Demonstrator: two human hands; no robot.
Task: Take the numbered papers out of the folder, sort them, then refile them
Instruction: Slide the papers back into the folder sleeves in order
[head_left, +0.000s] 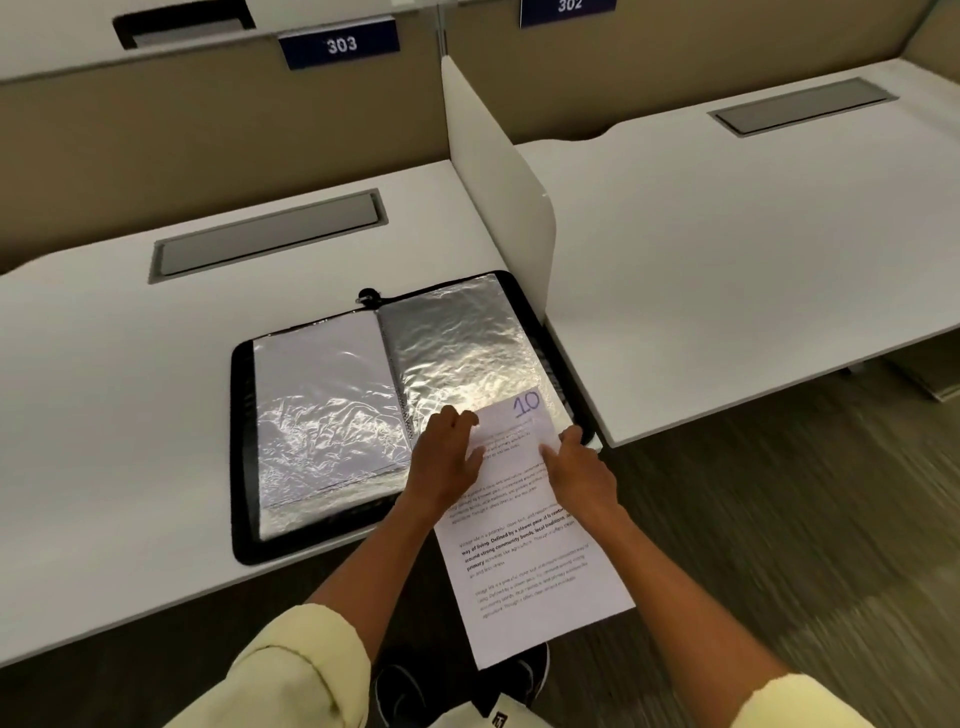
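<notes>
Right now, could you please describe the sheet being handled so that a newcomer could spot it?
On the white desk labelled 303 lies an open black zip folder of shiny plastic sleeves. At its near right corner, both hands hold a white printed sheet, marked 10 in purple.

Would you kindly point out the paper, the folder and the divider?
paper (540, 577), head view, printed text area.
folder (327, 395), head view, left plastic sleeve.
divider (493, 171), head view, white side face.

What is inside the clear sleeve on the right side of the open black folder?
The top of the white printed sheet marked 10 seems tucked into the crinkled plastic sleeve; glare hides anything deeper.
</notes>
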